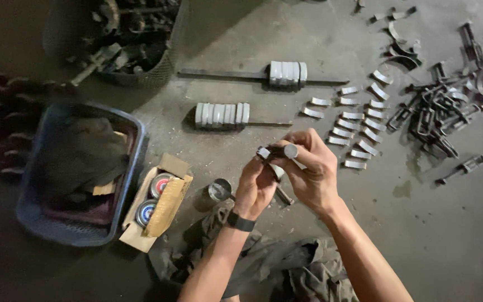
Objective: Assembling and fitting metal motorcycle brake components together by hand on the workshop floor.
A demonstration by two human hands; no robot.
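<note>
My left hand (254,187) and my right hand (312,168) meet over the concrete floor, both closed around a small dark metal rod (278,152) with a round silver end. The left fingers pinch its left end, where a small grey piece sits; the right fingers wrap its right end. A black band is on my left wrist. Just below the hands a short metal pin (284,196) lies on the floor. A small shiny metal cup (219,189) stands left of my left hand.
Two long rods carry stacks of grey rings (221,114) (288,72). Several curved metal shells (353,120) lie in rows at right, beside a heap of dark metal parts (440,106). A blue basket (135,168), an open carton with round tins (157,201) and a mesh basket (157,70) sit left.
</note>
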